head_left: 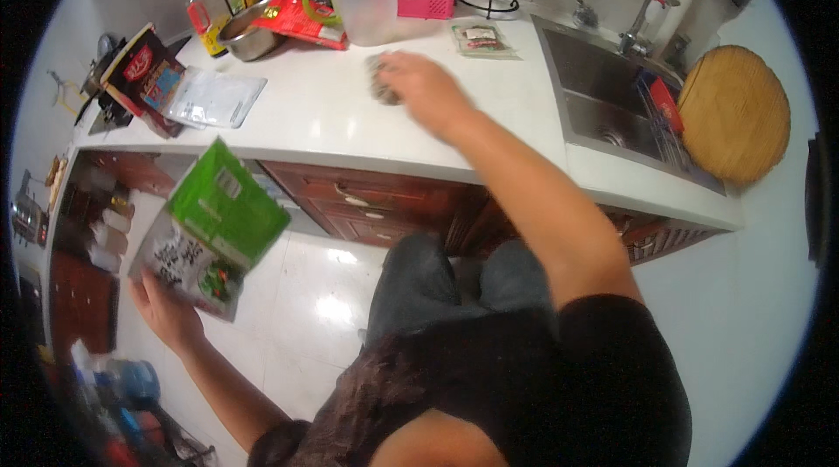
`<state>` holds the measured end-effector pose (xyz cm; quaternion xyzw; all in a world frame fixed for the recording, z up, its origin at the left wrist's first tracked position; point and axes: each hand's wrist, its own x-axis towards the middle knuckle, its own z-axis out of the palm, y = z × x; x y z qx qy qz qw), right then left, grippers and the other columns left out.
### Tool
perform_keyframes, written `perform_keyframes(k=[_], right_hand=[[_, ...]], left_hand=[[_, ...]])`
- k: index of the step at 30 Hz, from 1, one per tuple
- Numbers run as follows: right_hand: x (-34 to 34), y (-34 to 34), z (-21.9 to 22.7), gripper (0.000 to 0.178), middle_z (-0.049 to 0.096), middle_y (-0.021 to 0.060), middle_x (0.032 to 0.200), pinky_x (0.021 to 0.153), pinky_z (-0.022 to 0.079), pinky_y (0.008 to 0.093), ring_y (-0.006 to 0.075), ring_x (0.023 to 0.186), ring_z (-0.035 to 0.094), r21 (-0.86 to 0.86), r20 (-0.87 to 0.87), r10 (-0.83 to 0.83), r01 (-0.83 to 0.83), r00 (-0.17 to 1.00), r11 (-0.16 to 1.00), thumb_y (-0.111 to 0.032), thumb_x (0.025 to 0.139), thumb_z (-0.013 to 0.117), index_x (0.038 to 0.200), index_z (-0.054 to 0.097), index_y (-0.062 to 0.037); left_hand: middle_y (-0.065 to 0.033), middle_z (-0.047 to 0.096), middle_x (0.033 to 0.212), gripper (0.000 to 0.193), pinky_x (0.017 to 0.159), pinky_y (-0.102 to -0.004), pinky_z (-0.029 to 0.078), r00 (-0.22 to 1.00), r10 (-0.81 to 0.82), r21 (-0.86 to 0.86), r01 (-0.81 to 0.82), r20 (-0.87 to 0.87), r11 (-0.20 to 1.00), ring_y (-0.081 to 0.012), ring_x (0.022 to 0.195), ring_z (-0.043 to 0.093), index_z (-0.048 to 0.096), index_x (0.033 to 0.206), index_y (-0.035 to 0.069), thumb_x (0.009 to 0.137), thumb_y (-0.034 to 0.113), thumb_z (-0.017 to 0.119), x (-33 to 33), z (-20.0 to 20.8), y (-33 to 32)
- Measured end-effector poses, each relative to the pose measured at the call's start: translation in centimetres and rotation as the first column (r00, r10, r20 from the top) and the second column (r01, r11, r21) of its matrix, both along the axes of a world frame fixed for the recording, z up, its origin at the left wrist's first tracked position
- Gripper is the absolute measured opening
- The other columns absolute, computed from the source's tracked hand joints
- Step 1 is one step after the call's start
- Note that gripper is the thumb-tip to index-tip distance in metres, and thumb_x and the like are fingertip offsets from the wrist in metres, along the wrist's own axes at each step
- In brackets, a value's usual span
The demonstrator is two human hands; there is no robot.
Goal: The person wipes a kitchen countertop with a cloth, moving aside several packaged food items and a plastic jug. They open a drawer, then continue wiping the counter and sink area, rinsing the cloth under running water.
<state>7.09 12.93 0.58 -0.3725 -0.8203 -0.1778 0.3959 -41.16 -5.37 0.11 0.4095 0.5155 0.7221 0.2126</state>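
Head view: left hand (169, 314) at eight o'clock clutched a glossy green-and-grey packet (229, 218) at nine, right hand (426, 91) at twelve grasped a blurred grey wad (381, 83) on the smooth white table (308, 109), translucent jug (365, 4) just behind, round wooden board (734, 115) partly hid the steel sink (587, 69) at two.

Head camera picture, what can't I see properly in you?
In the head view:
- What the greyish thing is: the right hand covers part, and it's blurred.
- The back of the green bag in the left hand: turned away.
- All of the metal pot's inside: the red packet overlaps it.
- Part of the sink: behind the round wooden board.
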Motion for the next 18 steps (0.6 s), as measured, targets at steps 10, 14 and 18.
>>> perform_keyframes(k=[10,14,18], right_hand=[[8.1,0.0,-1.8,0.027,0.07,0.015,0.112,0.091,0.053,0.0405,0.0299,0.101,0.067,-0.608,-0.251,-0.242,0.042,0.937,0.793,-0.022,0.09,0.07,0.111,0.07,-0.0063],[20.6,-8.9,-0.8,0.032,0.07,0.0193,0.113,0.09,0.054,0.0423,0.0341,0.101,0.069,-0.553,-0.097,-0.625,0.48,0.775,0.681,-0.021,0.092,0.069,0.117,0.067,-0.0021],[20.2,-11.4,0.3,0.031,0.07,0.0206,0.115,0.09,0.054,0.0435,0.0383,0.104,0.068,-0.476,-0.111,-0.771,0.648,0.627,0.595,-0.02,0.092,0.067,0.117,0.068,-0.0015]], left_hand=[[-0.0126,0.066,0.12,0.029,0.085,-0.0368,0.054,0.97,0.222,-0.113,-0.211,0.1,0.971,-0.0209,0.103,0.065,0.052,0.125,0.003,0.106,0.024,0.056,-0.7,-1.2,-7.4],[-0.0169,0.064,0.122,0.046,0.095,-0.0341,0.048,0.975,0.212,-0.13,-0.202,0.071,0.971,-0.0251,0.107,0.061,0.051,0.134,-0.004,0.107,0.033,0.049,-0.5,-1.1,-7.4],[-0.0139,0.065,0.119,0.038,0.092,-0.0337,0.049,0.995,-0.006,-0.011,0.007,0.098,1.0,-0.0206,0.106,0.061,0.053,0.13,0.0,0.107,0.03,0.052,0.9,0.8,-5.4]])
